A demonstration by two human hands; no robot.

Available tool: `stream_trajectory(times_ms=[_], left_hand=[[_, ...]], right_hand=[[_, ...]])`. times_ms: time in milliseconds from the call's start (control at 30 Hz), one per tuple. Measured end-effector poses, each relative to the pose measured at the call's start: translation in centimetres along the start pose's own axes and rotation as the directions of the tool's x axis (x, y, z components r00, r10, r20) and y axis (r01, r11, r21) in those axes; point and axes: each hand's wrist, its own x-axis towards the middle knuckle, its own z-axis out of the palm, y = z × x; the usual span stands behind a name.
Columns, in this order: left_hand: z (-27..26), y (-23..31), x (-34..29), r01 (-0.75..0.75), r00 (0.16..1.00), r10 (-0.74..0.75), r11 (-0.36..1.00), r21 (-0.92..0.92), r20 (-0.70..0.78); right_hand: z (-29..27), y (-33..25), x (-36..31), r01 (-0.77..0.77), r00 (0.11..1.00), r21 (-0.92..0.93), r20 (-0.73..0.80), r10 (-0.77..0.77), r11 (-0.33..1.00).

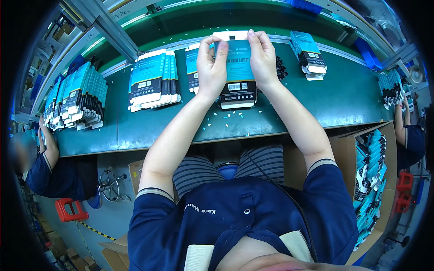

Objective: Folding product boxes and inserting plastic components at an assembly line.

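Note:
Over the green table, both my hands grip the sides of a flat teal-and-black cardboard carton. Its white top flap with a small dark slot points away from me. My left hand is closed on the left edge, thumb on the front face. On the right edge, my right hand is closed the same way, thumb near the flap. Other matching cartons lie partly hidden behind my left hand. A heap of small black pieces shows beside my right wrist.
Stacked cartons stand left of me, with a bigger row farther left. A small stack sits to the right. Tiny pale bits dot the table. Filled cardboard box at my right. Co-workers' arms show at both sides.

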Motion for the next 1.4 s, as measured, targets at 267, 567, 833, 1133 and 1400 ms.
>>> stream_trajectory(times_ms=[267,567,833,1133,1400], left_hand=[[-0.3,-1.3,0.8,-0.089,0.988,0.091,0.996,0.019,-0.128],[-0.6,-0.6,0.5,0.005,0.995,-0.008,1.0,-0.031,-0.099],[-0.7,-0.4,0.1,0.075,0.986,-0.096,0.986,-0.148,-0.14],[0.3,0.1,0.6,0.042,0.981,-0.082,0.973,-0.226,-0.174],[-4.0,0.1,3.3,0.009,0.915,-0.141,0.943,-0.331,-0.378]], right_hand=[[1.5,-0.4,-0.5,-0.068,0.997,0.057,-0.025,0.07,0.996],[1.6,-0.4,-0.9,0.044,0.999,0.0,-0.02,-0.044,0.999],[1.2,-0.1,-1.1,0.029,0.999,-0.014,-0.029,-0.029,0.999],[0.8,-0.7,-0.6,-0.098,0.994,-0.015,0.041,0.098,0.995],[-4.7,-3.2,3.1,-0.116,0.975,-0.348,0.142,0.174,0.93]])
